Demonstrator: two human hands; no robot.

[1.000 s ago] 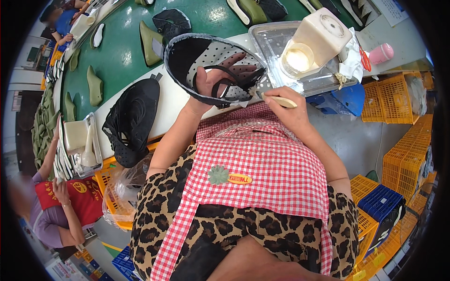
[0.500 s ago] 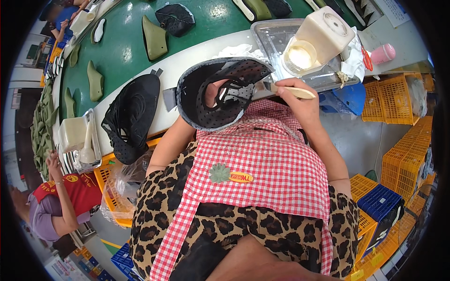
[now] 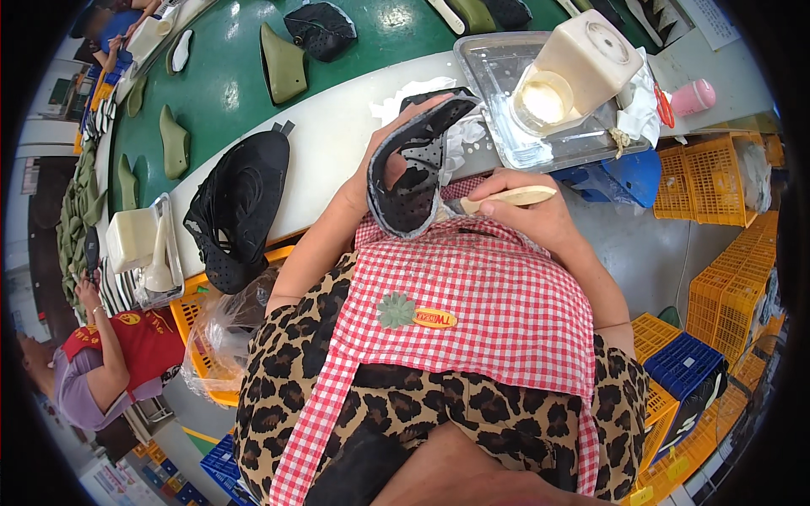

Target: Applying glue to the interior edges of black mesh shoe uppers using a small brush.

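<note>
My left hand (image 3: 377,160) is closed around a black perforated shoe upper (image 3: 390,205) with a grey edge, held up in front of my apron. Part of its fingers is hidden behind the upper. My right hand (image 3: 527,212) grips a brush (image 3: 519,196) by its pale wooden handle. The bristle end meets the lower right edge of the upper, where the bristles are hard to make out. Beyond my right hand, a clear cup of whitish liquid (image 3: 540,99) stands in a metal tray (image 3: 498,67), against a large off-white plastic container (image 3: 588,63).
More black uppers (image 3: 240,198) lie stacked at the left on the white table edge (image 3: 325,126). Green shoe lasts (image 3: 283,66) stand on the green surface. Red-handled scissors (image 3: 664,105) and a pink bottle (image 3: 692,97) are at the right. Yellow crates (image 3: 704,181) flank me. Another person (image 3: 105,354) works at the left.
The upper has turned to a narrower, more upright angle, and my left hand now shows on its outer side. My right hand and the brush have come lower and left, against its edge.
</note>
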